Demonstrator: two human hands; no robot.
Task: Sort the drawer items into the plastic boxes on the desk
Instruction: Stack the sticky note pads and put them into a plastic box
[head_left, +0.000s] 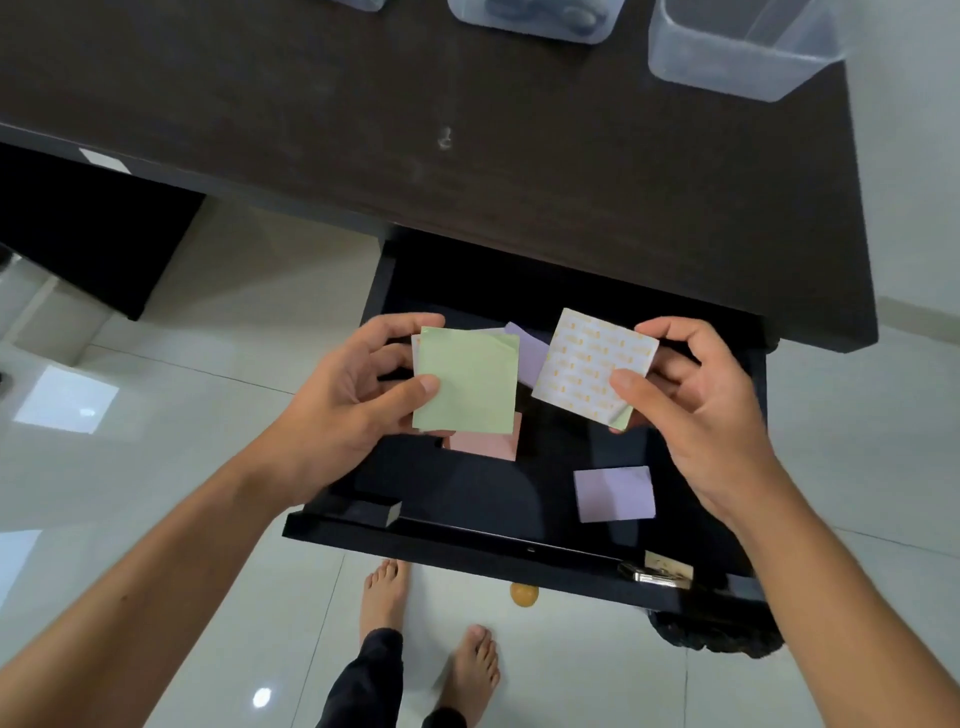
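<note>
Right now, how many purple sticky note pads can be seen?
2. One purple pad lies flat in the drawer, near its front. Another purple pad shows partly between the two held pads. More may be hidden.

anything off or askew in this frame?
Minor things only. The patterned white pad in the right hand has a bottom corner peeling up. The stack under the green sticky notes in the left hand is fanned out unevenly. A small orange ball lies on the floor below the open drawer.
</note>
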